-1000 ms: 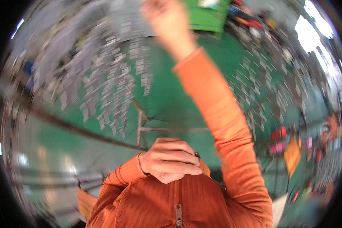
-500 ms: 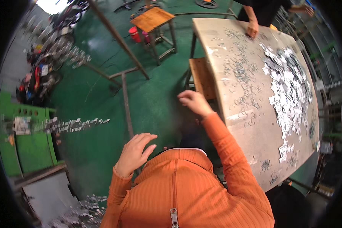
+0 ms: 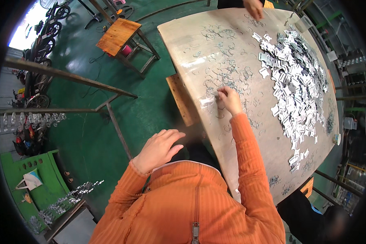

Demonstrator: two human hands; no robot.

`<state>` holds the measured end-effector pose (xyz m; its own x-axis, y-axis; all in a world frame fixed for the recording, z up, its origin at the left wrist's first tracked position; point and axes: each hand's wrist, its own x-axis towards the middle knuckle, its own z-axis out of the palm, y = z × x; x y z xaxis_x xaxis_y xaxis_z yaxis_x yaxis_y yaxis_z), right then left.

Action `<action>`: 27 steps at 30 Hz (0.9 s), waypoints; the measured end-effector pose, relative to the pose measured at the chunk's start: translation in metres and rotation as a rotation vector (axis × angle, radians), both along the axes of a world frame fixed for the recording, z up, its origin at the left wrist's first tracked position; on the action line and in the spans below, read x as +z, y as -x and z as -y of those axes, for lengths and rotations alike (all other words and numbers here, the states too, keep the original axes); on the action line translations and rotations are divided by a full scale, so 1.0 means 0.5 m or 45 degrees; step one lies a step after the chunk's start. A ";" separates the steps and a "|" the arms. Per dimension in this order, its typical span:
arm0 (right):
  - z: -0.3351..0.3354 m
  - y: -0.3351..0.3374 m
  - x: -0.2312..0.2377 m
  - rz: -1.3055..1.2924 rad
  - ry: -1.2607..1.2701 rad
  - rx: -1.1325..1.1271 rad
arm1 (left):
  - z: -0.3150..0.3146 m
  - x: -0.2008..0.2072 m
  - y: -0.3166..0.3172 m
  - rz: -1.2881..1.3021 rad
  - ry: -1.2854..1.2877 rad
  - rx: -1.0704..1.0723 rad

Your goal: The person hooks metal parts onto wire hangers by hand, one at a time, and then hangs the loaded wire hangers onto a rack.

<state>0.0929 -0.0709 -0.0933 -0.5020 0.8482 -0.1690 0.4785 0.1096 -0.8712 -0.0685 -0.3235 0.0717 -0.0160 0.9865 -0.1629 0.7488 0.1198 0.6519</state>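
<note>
My right hand (image 3: pixel 228 99) is over the left part of the table (image 3: pixel 256 134), its fingers pinched together. Whatever is between the fingertips is too small to make out. Around and beyond it lie many thin, dark, curved wire pieces (image 3: pixel 225 75), scattered loosely. To their right spreads a heap of small flat metal plates (image 3: pixel 299 87), white and silvery with notched edges. My left hand (image 3: pixel 158 150) hangs in the air left of the table edge, fingers stretched and thumb apart, holding nothing.
Another person's hand (image 3: pixel 254 8) is over the table's far edge. A wooden bench (image 3: pixel 181 97) stands against the table's left side, a wooden stool (image 3: pixel 120 34) farther off. Metal rack bars (image 3: pixel 69 79) cross the left; metal parts hang there. Another person in dark clothes (image 3: pixel 313 215) is at lower right.
My right hand has moved from beside the table to above the wire pieces. My left hand has shifted slightly right and up. The view has turned, bringing the table further left.
</note>
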 end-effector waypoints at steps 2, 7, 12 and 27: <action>-0.043 0.043 -0.007 0.120 -0.233 0.052 | -0.022 -0.011 0.015 0.016 0.042 -0.040; -0.107 0.139 0.001 0.486 -0.287 0.120 | -0.087 -0.040 0.081 0.046 0.083 -0.084; -0.113 0.144 -0.013 0.753 -0.562 0.285 | -0.219 -0.058 0.168 0.057 0.068 -0.340; 0.115 -0.178 0.061 0.144 0.371 -0.913 | -0.850 -0.345 -0.217 0.096 -0.454 -0.478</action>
